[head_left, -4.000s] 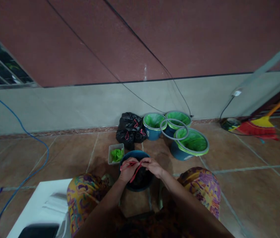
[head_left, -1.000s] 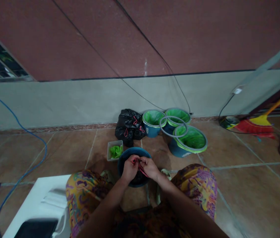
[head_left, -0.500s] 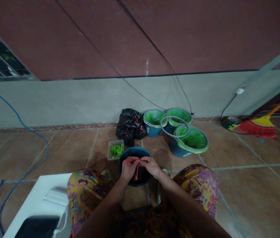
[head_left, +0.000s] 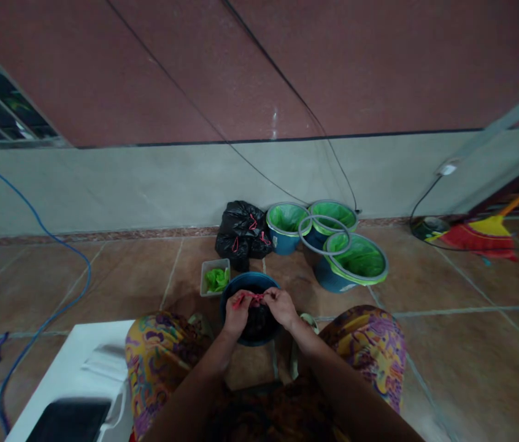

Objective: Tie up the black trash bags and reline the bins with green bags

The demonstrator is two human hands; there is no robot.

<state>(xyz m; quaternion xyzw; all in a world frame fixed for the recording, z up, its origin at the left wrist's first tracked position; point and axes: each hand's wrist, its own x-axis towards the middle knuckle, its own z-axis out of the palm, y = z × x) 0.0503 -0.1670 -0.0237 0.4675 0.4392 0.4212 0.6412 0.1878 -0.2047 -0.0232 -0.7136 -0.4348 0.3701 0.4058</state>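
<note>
Far left: blue cable (head_left: 59, 242) loops across the tiled floor (head_left: 448, 344). Near left: white box (head_left: 82, 374) beside the person's knee. Small tray of green bags (head_left: 215, 279) sits on the floor, just left of the blue bucket (head_left: 241, 283).

Left hand (head_left: 237, 314) is closed, fingers pinching one end of the red drawstring (head_left: 253, 298). The drawstring runs short and taut above the bucket mouth, over the black bag (head_left: 256, 322) that lines it. Right hand (head_left: 282, 307) is closed likewise, pinching the other end; the two hands are nearly touching.

Behind: tied black bags (head_left: 241, 234) against the wall. Right of them, three green-lined buckets (head_left: 356, 261) stand clustered. Far right: broom (head_left: 484, 233) lies on the floor.
</note>
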